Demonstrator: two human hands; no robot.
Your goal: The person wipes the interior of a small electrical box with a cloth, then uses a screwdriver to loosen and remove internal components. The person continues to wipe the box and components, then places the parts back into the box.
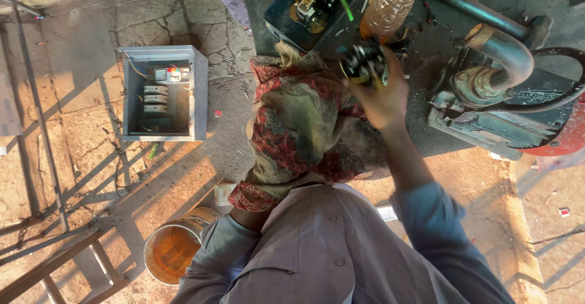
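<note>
Head view shows the right hand [381, 100] clenched around a small black switch part [364, 63] above the desk [426, 127], the left hand [301, 118] hidden under a red patterned cloth [286, 151], so wiping calls for a firm grip.

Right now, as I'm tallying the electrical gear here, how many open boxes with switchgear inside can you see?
2: a grey metal box on the ground at left, and a dark one at top centre. Others may be hidden.

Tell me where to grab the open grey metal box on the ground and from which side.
Grip the grey metal box by its outer side walls, coming straight down from above. It lies on its back with the open face up, components inside, so the rim edges are free on the ground.
</note>
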